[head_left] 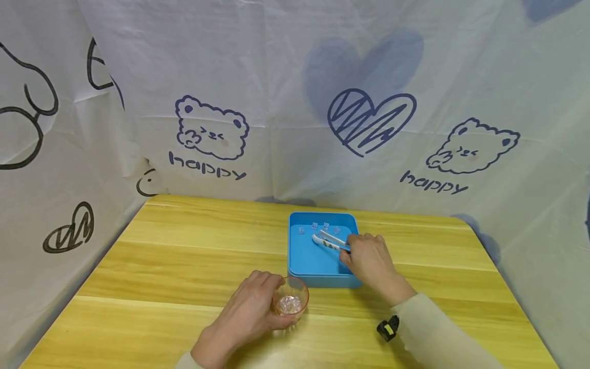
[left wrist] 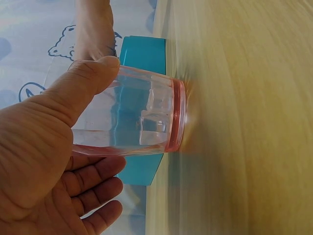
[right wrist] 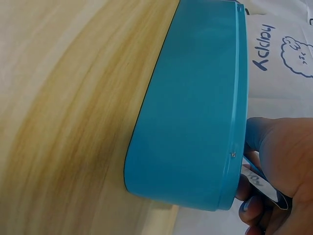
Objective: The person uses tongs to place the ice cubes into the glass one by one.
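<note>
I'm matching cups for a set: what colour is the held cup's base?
The base is see-through pinkish red, showing best in the left wrist view.

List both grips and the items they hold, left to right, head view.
Left grip → clear cup with reddish rim → tongs → right grip.

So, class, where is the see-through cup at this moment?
In the head view, the see-through cup is low, near the middle, gripped by the left hand, by the near left corner of the blue box.
</note>
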`<state>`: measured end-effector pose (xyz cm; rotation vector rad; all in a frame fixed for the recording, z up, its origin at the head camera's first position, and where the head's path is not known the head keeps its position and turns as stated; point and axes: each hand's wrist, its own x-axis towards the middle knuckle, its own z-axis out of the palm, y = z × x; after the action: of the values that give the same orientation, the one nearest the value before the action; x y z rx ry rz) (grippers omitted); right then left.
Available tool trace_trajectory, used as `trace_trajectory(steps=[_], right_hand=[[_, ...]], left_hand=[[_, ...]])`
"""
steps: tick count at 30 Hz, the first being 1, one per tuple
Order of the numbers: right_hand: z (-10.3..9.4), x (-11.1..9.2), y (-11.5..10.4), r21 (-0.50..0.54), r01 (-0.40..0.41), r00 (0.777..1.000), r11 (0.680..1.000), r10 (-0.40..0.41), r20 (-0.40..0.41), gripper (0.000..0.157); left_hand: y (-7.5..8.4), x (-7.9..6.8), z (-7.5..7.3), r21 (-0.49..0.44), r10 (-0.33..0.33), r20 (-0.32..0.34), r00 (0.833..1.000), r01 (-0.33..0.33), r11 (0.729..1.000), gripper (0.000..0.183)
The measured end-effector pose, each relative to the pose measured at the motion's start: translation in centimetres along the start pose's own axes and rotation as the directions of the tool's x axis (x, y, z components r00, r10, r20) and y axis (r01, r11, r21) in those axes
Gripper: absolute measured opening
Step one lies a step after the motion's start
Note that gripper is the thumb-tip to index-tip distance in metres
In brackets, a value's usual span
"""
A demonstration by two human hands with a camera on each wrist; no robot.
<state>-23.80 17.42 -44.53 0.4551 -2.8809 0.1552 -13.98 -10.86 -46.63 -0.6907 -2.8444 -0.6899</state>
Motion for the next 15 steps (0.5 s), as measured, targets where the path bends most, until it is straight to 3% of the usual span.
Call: trace_trajectory(steps=[15], right_hand=[[0.12,-0.17,0.07,0.010,-0.011,1.000,1.000,0.011,0.005,0.023]], left_hand=[[0.01,-0.02,0.05,0.004,-0.002,-0.005,1.000,0.002,1.000,0.071]])
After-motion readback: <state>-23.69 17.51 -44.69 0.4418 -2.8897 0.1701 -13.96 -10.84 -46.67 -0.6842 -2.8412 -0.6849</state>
